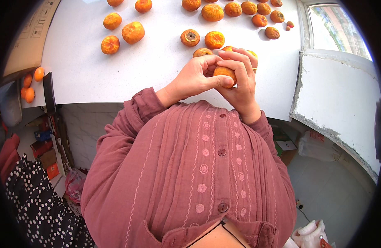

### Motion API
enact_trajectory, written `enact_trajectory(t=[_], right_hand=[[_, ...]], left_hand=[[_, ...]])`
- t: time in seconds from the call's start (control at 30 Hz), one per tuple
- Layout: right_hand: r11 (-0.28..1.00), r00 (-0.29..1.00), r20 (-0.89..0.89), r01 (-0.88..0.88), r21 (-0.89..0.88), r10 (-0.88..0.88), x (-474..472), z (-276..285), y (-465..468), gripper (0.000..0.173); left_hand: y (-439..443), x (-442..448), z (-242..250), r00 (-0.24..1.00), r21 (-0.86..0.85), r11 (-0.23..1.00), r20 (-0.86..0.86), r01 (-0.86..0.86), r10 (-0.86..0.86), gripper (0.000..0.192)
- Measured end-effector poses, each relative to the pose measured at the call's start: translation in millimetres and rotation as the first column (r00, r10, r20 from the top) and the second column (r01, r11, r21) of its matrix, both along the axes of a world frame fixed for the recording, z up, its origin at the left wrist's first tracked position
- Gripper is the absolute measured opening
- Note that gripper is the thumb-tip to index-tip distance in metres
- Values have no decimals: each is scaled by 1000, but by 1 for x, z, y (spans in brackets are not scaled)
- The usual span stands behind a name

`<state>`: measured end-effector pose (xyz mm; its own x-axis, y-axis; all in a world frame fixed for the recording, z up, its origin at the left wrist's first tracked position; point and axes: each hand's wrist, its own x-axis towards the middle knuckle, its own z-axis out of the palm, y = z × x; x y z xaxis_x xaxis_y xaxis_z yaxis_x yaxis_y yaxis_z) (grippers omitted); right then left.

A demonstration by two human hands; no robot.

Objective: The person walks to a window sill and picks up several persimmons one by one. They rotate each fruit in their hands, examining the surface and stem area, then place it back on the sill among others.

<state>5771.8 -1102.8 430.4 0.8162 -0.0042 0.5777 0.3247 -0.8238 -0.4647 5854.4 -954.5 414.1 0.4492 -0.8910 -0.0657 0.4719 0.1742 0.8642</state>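
Note:
Both of my hands meet over a small orange persimmon (pixel 225 75), close to my chest at the front part of the white tabletop (pixel 141 74). My left hand (pixel 193 77) comes in from the left, its thumb across the fruit's lower side. From the right, my right hand (pixel 241 74) curls its fingers over the top. Part of the fruit is hidden by fingers. Just beyond the hands lie a persimmon with its calyx up (pixel 190 37), a wrinkled one (pixel 214 40) and others partly covered by my hands.
More wrinkled persimmons (pixel 212 12) spread over the back right, others (pixel 133 32) at the back left. A cardboard box (pixel 32 37) and a dark flat object (pixel 49 93) stand at the left, near several smooth orange fruits (pixel 39 74). A window (pixel 336 29) and white ledge (pixel 336 86) border the right.

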Motion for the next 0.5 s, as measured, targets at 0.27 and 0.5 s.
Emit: enact_trajectory(t=[0.27,0.5], right_hand=[[999,999,-53,2,37,0,-5,12,3,58],[997,989,-129,72,17,-70,-11,16,-4,58]], left_hand=[[1,4,0,1000,69,998,-8,1,0,36],[-4,1,-7,997,-7,997,4,-73,73,39]])
